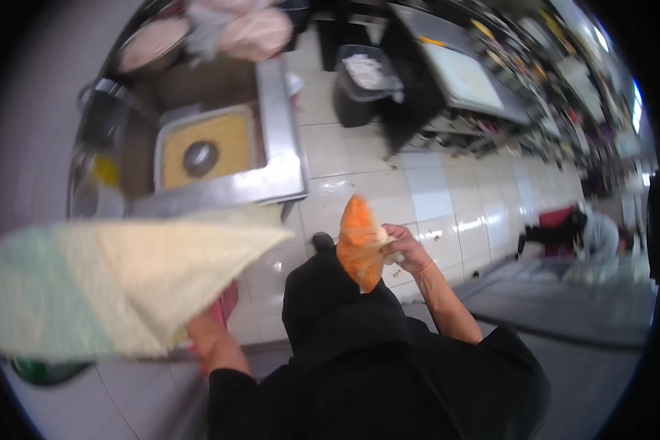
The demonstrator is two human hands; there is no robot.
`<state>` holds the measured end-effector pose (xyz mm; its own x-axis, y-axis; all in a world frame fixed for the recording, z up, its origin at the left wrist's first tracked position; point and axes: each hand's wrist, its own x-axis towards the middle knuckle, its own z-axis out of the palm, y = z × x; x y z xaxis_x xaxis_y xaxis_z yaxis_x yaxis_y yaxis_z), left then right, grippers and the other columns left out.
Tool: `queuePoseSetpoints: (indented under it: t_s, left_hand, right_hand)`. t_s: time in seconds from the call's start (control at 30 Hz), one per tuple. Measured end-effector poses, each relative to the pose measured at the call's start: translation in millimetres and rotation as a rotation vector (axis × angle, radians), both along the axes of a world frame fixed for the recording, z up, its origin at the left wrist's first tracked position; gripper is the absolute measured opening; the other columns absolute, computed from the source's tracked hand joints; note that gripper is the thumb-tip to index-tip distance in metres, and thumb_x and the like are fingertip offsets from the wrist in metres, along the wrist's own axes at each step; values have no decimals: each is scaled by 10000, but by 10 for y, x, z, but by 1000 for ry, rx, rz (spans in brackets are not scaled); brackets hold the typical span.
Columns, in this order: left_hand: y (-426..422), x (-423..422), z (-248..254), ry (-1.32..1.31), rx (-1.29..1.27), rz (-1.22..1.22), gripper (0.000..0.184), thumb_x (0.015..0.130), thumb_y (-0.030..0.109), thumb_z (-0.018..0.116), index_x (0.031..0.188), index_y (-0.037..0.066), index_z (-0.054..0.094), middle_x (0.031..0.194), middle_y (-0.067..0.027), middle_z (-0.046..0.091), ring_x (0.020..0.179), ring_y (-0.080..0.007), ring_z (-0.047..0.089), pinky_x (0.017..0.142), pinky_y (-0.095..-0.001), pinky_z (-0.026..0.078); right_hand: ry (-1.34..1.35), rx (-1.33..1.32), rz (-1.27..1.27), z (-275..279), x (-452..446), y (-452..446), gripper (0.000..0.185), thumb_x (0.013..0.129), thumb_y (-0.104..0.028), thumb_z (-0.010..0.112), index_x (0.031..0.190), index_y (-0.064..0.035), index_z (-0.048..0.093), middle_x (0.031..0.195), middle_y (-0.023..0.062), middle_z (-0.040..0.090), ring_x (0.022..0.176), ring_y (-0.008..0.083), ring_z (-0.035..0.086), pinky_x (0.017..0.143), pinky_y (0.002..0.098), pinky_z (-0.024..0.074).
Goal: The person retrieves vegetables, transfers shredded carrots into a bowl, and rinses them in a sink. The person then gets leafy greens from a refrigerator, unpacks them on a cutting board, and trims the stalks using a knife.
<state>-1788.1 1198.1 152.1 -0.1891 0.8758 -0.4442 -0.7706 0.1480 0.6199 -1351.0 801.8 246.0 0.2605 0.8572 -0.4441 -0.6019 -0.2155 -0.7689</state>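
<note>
A large cream and pale green cloth or sack (139, 282), blurred by motion, spreads across the left side. My left hand (198, 326) is at its lower right edge, the fingers mostly hidden behind the material. Something red or pink (226, 304) shows beside that hand. In front of my body, my right hand (403, 246) is closed on the pale end of an orange cloth-like item (359, 243), which hangs over the tiled floor.
A metal sink (282, 139) holds a tray of yellowish contents (253, 136) with a round metal piece. Beyond stand a dark bin (352, 106) and a worktable (462, 73). A person (600, 236) is bent low at the right.
</note>
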Motion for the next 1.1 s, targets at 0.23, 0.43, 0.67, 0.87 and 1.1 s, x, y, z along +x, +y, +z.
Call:
queuePoseSetpoints:
  t_s: [0.23,0.43,0.67,0.87,1.1]
  left_hand:
    - [-15,276,-106,355,-9,-133,380,915,251,519,1188,-11,552,1138,-118,616,1011,-285,600,872,-412,501]
    - [-751,543,-334,843,-111,-222,376,915,251,521,1180,-12,557,1123,-116,621,1000,-280,605,857,-411,507]
    - [-2292,1018,-744,1231,-473,-687,371,914,251,524,1171,-14,563,1107,-115,628,988,-275,610,840,-410,514]
    - [-2842,1798,-1671,1030,-480,-1628,368,914,251,525,1163,-16,568,1093,-114,633,977,-270,615,825,-409,520]
    - [-2730,4866,-1524,1322,-313,-1853,304,856,218,603,1048,-18,617,880,-119,658,787,-214,650,632,-373,533]
  right_hand:
    - [28,-170,-266,-458,338,-733,215,651,68,618,856,1,629,785,38,629,660,117,593,595,233,462]
    - [76,-248,-481,-805,969,-1438,236,642,72,604,864,5,644,791,45,640,678,124,598,615,238,468]
    - [34,-233,-764,-1117,1831,-2269,244,647,67,604,879,15,656,795,51,651,698,123,596,629,242,469]
    - [110,-218,-1011,-1306,2495,-2631,265,656,62,577,909,12,640,797,53,635,708,140,593,668,251,476]
    - [251,-245,-1215,-1597,3330,-2875,449,652,76,522,1093,27,594,926,88,623,767,165,598,610,265,481]
